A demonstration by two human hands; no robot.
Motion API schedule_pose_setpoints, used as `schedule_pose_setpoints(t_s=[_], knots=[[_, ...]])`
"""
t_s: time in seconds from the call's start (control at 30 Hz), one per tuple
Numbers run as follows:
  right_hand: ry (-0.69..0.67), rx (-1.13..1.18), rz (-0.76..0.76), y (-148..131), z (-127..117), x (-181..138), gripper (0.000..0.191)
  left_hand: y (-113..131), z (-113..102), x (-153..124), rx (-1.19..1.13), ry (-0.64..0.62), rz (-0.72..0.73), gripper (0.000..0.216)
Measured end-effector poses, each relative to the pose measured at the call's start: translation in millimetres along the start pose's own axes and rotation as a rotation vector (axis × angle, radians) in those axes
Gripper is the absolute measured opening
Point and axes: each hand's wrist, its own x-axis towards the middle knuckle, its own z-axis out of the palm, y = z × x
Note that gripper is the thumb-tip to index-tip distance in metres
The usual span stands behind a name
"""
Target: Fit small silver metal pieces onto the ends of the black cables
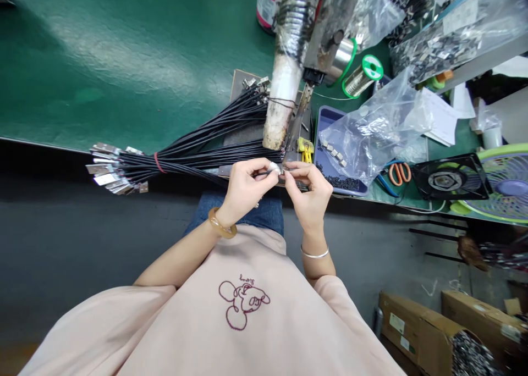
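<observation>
My left hand [246, 186] pinches the end of a thin black wire [264, 173] at the bench's front edge. My right hand [308, 192] is closed on a small metal terminal [287, 170] held against that wire end. Both hands meet just below a soldering fixture wrapped in plastic [289, 68]. A bundle of black wires [198, 150] with metal clips at their ends, tied with a red band, lies to the left of my hands.
A blue tray [325, 167] with small metal parts and a clear plastic bag [371, 128] sits to the right. Solder spools [365, 73], orange-handled scissors [399, 172], a small black fan [447, 179] and a green fan [505, 186] stand further right. Cardboard boxes [424, 326] rest on the floor.
</observation>
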Motion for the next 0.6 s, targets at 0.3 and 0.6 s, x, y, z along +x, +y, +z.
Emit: schedule_pose_setpoints(t_s=[0.3, 0.6], knots=[[-0.016, 0.004, 0.035, -6.5, -1.6, 4.6, 0.008, 3.6, -1.6, 0.5, 0.005, 0.004, 0.052, 0.012], [-0.027, 0.002, 0.032, -5.1, -6.0, -0.3, 0.010, 2.3, -1.5, 1.4, -0.007, -0.065, -0.028, 0.017]])
